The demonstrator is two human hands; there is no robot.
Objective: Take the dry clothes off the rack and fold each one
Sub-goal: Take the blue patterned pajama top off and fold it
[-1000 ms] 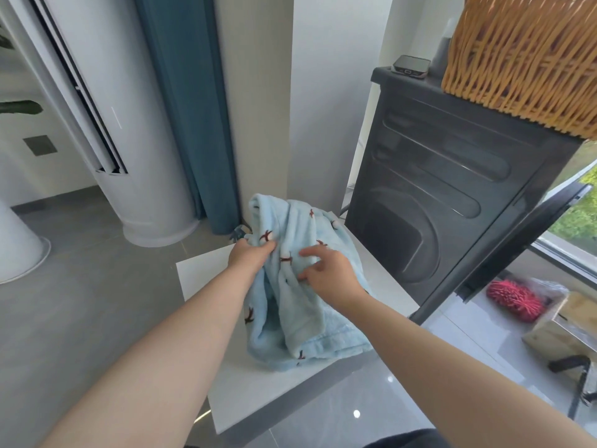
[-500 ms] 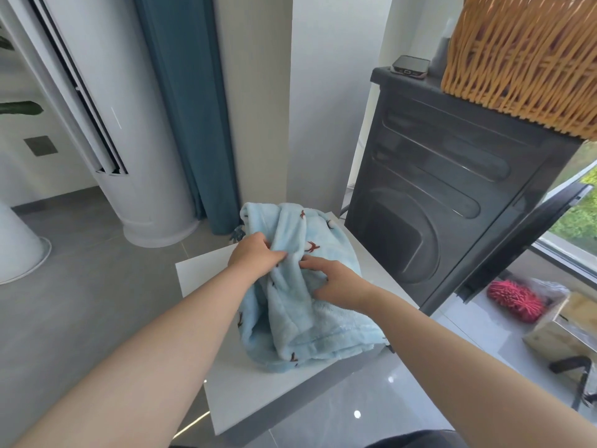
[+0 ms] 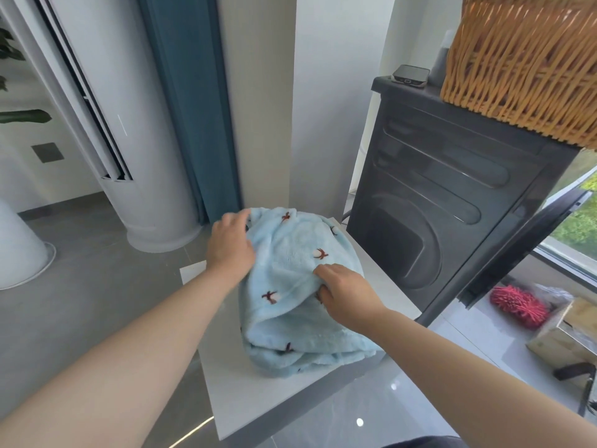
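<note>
A light blue fleece garment with small brown and white marks lies bunched on a white table. My left hand grips its far left edge, fingers curled round the fabric. My right hand holds a fold near the middle right, with the fingertips tucked under the cloth. The lower part of the garment is doubled over near the table's front. No drying rack is in view.
A dark washing machine stands right of the table with a wicker basket and a small dark device on top. A white column unit and a teal curtain stand behind. A red mop head lies at the right.
My left hand has moved up and left along the garment's far edge, spreading it wider. My right hand has shifted down and right, tucking into a fold. The garment lies flatter.
</note>
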